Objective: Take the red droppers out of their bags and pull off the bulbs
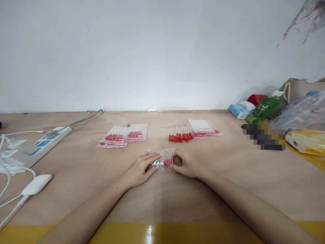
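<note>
Between my hands lies a clear zip bag [168,154] with droppers inside; their red rubber bulbs [167,162] point right and their clear tubes point left. My left hand [142,171] rests at the bag's left end, fingers stretched out and thumb apart. At the bag's right edge, my right hand [187,164] is closed, thumb and fingers pinching the rim. Its fingertips are partly hidden by the plastic. Just beyond, a row of loose droppers [181,137] has red bulbs facing me. How many droppers the bag contains I cannot tell.
Filled bags of droppers [114,136] lie at the back left. More bags [201,127] are stacked at the back right. A power strip [50,144] with white cables stands left. Right are a tissue pack [240,110], a green bottle [265,108] and a yellow packet [308,141].
</note>
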Motion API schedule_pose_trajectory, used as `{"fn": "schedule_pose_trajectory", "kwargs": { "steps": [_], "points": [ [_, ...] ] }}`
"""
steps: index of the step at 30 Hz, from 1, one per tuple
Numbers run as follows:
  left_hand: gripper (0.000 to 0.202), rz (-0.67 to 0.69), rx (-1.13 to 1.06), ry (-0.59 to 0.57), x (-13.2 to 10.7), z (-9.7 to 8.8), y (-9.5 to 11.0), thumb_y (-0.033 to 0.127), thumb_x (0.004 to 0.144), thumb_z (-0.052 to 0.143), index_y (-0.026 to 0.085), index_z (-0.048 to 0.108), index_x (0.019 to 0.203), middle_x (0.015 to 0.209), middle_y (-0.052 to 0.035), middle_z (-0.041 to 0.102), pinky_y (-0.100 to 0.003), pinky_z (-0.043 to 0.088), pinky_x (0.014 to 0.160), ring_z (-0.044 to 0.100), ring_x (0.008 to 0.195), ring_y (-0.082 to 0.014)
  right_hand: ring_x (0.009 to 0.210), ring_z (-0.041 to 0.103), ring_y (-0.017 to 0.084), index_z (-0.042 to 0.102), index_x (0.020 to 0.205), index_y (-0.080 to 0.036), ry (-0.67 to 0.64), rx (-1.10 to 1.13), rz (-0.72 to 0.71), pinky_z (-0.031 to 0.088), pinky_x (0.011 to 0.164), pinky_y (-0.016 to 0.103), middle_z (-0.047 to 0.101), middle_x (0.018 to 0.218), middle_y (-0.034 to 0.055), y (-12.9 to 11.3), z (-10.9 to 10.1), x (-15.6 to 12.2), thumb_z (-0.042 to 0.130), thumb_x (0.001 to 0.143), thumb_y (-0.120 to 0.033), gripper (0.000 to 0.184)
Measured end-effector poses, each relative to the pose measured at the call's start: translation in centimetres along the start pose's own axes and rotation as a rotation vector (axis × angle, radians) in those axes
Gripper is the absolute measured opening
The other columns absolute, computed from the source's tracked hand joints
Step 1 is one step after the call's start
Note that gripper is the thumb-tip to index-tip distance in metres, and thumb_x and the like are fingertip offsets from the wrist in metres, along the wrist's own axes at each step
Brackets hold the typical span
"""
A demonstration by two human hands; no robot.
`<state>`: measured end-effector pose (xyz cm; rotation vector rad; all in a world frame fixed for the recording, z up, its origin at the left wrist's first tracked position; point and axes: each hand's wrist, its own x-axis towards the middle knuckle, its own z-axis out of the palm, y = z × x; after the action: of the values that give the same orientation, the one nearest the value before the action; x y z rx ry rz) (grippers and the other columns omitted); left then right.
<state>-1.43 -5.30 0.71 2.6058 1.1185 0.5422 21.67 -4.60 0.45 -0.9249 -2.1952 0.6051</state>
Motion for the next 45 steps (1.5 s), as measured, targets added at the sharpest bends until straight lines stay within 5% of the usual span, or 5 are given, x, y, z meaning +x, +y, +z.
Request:
{"fn": "schedule_pose_trajectory", "kwargs": {
  "steps": [11, 24, 29, 34, 45],
  "points": [
    [0.049, 0.011, 0.072, -0.056, -0.3, -0.4, 0.2, 0.037, 0.088, 0.04, 0.026, 0.029, 0.135, 0.137, -0.0044, 0.038, -0.041, 0.03, 0.105, 0.033, 0.127, -0.0195, 0.054, 0.049, 0.008, 0.056, 0.078, -0.017, -0.01, 0.411, 0.333, 0.039, 0.05, 0.02, 0.054, 0.063, -0.003, 1.7, -0.6, -0.5, 0.062, 0.066, -0.02, 0.014],
    [0.038, 0.063, 0.208, -0.145, -0.8, -0.6, 0.3, 0.028, 0.092, 0.032, 0.037, 0.039, 0.128, 0.145, -0.0001, 0.02, -0.048, 0.023, 0.106, 0.022, 0.132, -0.0244, 0.069, 0.063, 0.013, 0.059, 0.092, -0.017, 0.022, 0.646, 0.463, 0.052, 0.069, 0.031, 0.067, 0.084, 0.0053, 4.6, -7.6, -2.3, 0.068, 0.066, -0.042, 0.037],
    [0.038, 0.071, 0.193, -0.11, -0.8, -0.7, 0.1, 0.025, 0.09, 0.036, 0.036, 0.043, 0.126, 0.142, -0.0009, 0.03, -0.049, 0.026, 0.103, 0.027, 0.129, -0.0246, 0.081, 0.064, 0.018, 0.062, 0.093, -0.02, 0.37, 0.523, 0.387, 0.053, 0.073, 0.035, 0.067, 0.094, 0.0074, 5.4, -11.0, -1.8, 0.066, 0.067, -0.045, 0.036],
    [0.039, 0.078, 0.164, -0.111, -0.7, -0.7, 0.1, 0.029, 0.091, 0.033, 0.033, 0.039, 0.13, 0.141, -0.0016, 0.032, -0.048, 0.023, 0.105, 0.023, 0.131, -0.0237, 0.086, 0.063, 0.02, 0.062, 0.098, -0.02, 0.611, 0.112, 0.23, 0.051, 0.077, 0.037, 0.067, 0.095, 0.0072, 6.0, -9.7, 0.6, 0.058, 0.076, -0.039, 0.029],
    [0.045, 0.025, 0.172, -0.173, -0.8, -0.7, 0.1, 0.042, 0.091, 0.031, 0.031, 0.029, 0.134, 0.143, -0.0035, 0.028, -0.05, 0.017, 0.106, 0.02, 0.132, -0.0235, 0.088, 0.058, 0.022, 0.054, 0.118, -0.017, 0.265, -0.59, -0.04, 0.047, 0.075, 0.036, 0.063, 0.097, 0.0121, 9.0, -4.9, 2.1, 0.039, 0.085, -0.017, 0.036]
  ]
}}
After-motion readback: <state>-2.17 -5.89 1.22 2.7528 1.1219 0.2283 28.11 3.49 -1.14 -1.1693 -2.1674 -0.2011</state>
